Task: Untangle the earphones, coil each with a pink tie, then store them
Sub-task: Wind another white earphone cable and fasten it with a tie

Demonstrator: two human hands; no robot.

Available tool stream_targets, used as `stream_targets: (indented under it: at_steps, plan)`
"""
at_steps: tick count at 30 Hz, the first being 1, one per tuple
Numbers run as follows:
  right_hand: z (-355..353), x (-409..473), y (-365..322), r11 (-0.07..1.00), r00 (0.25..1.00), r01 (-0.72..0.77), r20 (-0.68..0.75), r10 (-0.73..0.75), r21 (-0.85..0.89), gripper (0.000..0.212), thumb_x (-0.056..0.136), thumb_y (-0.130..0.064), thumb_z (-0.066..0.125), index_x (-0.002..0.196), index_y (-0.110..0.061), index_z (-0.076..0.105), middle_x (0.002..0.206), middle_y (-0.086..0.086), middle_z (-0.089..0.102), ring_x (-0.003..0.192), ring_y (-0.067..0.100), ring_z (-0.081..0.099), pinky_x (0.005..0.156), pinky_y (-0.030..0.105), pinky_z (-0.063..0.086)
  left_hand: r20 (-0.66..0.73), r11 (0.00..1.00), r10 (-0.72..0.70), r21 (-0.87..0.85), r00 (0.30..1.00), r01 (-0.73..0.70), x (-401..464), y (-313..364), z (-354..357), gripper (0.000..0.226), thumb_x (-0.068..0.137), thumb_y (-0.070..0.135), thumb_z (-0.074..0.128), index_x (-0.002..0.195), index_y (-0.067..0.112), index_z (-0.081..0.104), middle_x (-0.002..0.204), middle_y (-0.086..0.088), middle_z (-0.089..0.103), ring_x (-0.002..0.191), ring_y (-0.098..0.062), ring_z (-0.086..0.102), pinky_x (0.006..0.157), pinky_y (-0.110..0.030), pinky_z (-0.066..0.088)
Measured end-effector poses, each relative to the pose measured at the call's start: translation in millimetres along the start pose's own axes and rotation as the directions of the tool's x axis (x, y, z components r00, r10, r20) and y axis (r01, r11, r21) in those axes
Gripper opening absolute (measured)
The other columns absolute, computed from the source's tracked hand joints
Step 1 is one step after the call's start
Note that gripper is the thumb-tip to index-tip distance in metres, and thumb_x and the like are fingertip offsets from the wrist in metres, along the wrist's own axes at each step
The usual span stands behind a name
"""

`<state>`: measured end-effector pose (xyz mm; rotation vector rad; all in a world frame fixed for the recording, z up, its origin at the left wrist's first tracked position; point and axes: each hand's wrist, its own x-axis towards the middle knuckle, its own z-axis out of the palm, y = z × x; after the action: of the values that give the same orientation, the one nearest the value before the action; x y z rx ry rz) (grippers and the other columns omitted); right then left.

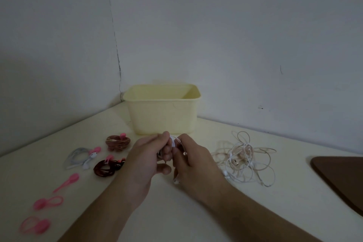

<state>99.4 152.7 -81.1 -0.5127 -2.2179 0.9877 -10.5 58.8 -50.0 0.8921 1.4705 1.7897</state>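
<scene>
My left hand [146,158] and my right hand [193,160] meet at the table's middle, both closed on a white earphone cable [174,141] looped between the fingers. A tangle of white and beige earphones [245,158] lies to the right of my right hand. Left of my hands rest three coiled earphones, each with a pink tie: a brown coil [117,142], a white coil [82,157] and a dark red coil [108,167]. Three loose pink ties lie at the near left: one [67,181], a second [48,202] and a third [35,225]. The pale yellow box [163,118] stands behind my hands.
The cream table [176,212] runs into a corner of grey walls behind the box. A dark brown board [341,177] lies at the right edge of the table.
</scene>
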Motion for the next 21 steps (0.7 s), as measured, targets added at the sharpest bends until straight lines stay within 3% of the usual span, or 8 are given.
stream_targets:
  at_steps: [3,10,13,17,21]
  plan:
    - [-1,1,1,1.000,1.000,0.014,-0.006,-0.014,0.007,0.014,0.109,-0.023,0.049,0.098,-0.028,0.057,0.085,-0.005,0.070,0.065,0.018,0.068,0.068,0.047,0.056,0.006,1.000,0.008,0.020,1.000,-0.008,1,-1,0,0.041,0.105,0.026,0.055,0.066,0.015,0.060,0.067,-0.005,0.045,0.062,-0.014,0.046,0.051,-0.031,0.038]
    - [-7,-1,-5,0.990,1.000,-0.017,0.006,0.017,0.143,0.014,0.106,-0.016,0.055,0.096,-0.022,0.062,0.089,-0.003,0.074,0.059,0.023,0.070,0.067,0.048,0.059,0.063,0.999,-0.045,-0.019,0.997,0.046,2,-1,-5,0.033,0.103,0.026,0.055,0.071,0.014,0.054,0.068,-0.002,0.040,0.060,-0.014,0.042,0.052,-0.028,0.034]
    - [-11,-3,-8,0.961,0.998,-0.055,0.040,0.046,0.270,0.007,0.099,-0.013,0.063,0.101,-0.019,0.059,0.096,0.001,0.075,0.072,0.035,0.071,0.073,0.053,0.059,0.064,0.998,-0.055,0.013,0.996,0.055,2,-3,-7,0.033,0.101,0.024,0.056,0.070,0.015,0.057,0.067,0.000,0.039,0.058,-0.013,0.039,0.050,-0.026,0.031]
    - [-15,0,-8,0.882,0.995,-0.092,0.073,0.066,0.462,0.016,0.101,-0.019,0.067,0.103,-0.007,0.056,0.093,0.013,0.077,0.086,0.048,0.070,0.072,0.053,0.057,0.082,0.999,-0.046,0.030,0.996,0.043,1,-4,-5,0.032,0.102,0.021,0.055,0.072,0.015,0.064,0.065,0.000,0.039,0.057,-0.014,0.037,0.050,-0.027,0.029]
    - [-18,3,-4,0.877,0.991,-0.108,0.125,0.055,0.468,0.021,0.100,-0.020,0.067,0.099,-0.005,0.052,0.092,0.021,0.077,0.069,0.032,0.064,0.063,0.042,0.053,0.081,0.998,-0.048,0.053,0.996,0.044,-1,-3,-3,0.037,0.102,0.020,0.053,0.067,0.018,0.065,0.063,-0.001,0.038,0.056,-0.014,0.035,0.051,-0.028,0.029]
